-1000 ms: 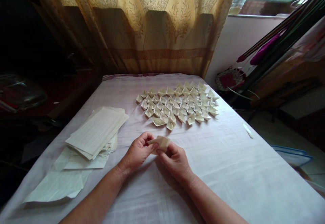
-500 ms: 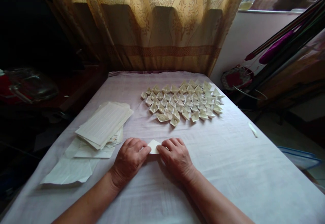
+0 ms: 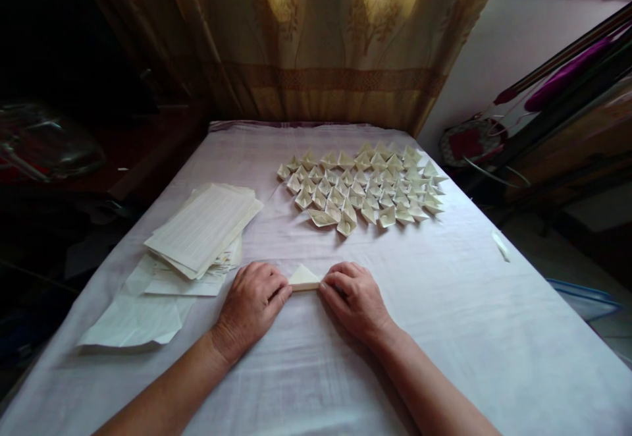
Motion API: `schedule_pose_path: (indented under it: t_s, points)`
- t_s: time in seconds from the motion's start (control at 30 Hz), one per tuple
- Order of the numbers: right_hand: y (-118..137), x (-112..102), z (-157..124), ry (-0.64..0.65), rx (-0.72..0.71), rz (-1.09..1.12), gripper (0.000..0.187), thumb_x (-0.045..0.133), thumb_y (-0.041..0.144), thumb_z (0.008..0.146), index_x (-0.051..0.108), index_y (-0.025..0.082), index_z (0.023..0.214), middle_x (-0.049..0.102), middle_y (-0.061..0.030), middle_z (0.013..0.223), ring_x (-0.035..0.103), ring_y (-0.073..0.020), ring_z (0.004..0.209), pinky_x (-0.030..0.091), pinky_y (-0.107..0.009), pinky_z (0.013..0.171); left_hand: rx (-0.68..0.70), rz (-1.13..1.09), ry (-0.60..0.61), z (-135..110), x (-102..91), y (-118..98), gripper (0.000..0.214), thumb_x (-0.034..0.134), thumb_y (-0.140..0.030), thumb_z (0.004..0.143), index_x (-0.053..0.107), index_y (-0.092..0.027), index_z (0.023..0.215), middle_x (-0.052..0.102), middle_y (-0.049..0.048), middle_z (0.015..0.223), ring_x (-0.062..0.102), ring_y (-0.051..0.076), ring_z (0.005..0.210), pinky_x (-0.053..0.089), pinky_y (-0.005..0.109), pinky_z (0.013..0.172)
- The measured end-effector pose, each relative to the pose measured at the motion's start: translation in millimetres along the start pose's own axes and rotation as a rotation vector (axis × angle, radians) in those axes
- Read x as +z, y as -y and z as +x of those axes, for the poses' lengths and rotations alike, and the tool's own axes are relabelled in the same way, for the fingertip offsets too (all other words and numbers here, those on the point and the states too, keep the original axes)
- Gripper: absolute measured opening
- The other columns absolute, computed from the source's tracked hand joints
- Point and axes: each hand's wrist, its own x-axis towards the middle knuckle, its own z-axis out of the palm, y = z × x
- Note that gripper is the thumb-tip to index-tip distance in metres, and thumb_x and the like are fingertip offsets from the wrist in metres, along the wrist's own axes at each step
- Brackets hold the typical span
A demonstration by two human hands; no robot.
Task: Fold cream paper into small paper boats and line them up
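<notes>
A small piece of folded paper (image 3: 304,278), triangular on top with a turned-up band along its near edge, lies between my two hands near the front middle of the table. My left hand (image 3: 254,301) pinches its left corner with thumb and fingers. At the opposite corner, my right hand (image 3: 356,301) grips the paper in the same way. Beyond them stand several folded paper boats (image 3: 356,192), set close together in rows. To the left of my left hand is a stack of paper sheets (image 3: 205,228), with a loose creased sheet (image 3: 135,317) partly under it.
A pale cloth covers the table (image 3: 444,357). A small white strip (image 3: 500,246) lies by its right edge. Behind hangs a patterned yellow curtain (image 3: 316,47). A glass jar (image 3: 49,139) is on dark furniture at the left, and a blue-rimmed container (image 3: 582,298) sits low at the right.
The paper's near edge now shows a folded-up band. My right hand has moved slightly right, to the paper's corner. The whole view has tilted down a little.
</notes>
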Motion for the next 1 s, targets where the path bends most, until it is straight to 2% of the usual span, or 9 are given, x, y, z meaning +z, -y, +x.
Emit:
schedule_pose_path:
  t_s: [0.17,0.4,1.0]
  points:
    - [2.4,5.2,4.1,-0.018,0.084,-0.051,0.018,0.06,0.026,0.09,0.064,0.021,0.074,0.065,-0.0033,0.082,0.058,-0.0186,0.08,0.038,-0.032,0.076,-0.108,-0.01,-0.016,4.7,2.3,-3.7,0.018,0.054,-0.026,0.091,0.062,-0.02,0.076,0.066,0.0069,0.1,0.058,0.024,0.097,0.044,0.041,0.088]
    - [6.8,5.3,6.9,-0.022,0.13,-0.122,0.019,0.063,0.027,0.087,0.061,0.021,0.069,0.064,-0.0025,0.079,0.056,-0.0186,0.077,0.035,-0.032,0.073,-0.143,-0.011,-0.031,5.0,4.6,-4.3,0.012,0.058,-0.026,0.087,0.06,-0.02,0.076,0.065,0.009,0.111,0.056,0.028,0.106,0.044,0.045,0.093]
    - [6.8,6.8,7.2,-0.029,0.134,-0.141,0.018,0.064,0.029,0.087,0.06,0.021,0.071,0.062,-0.0015,0.078,0.055,-0.0183,0.076,0.033,-0.032,0.071,-0.177,-0.004,-0.01,5.5,5.5,-5.9,0.01,0.059,-0.024,0.086,0.057,-0.021,0.077,0.064,0.0087,0.117,0.054,0.028,0.111,0.043,0.046,0.096]
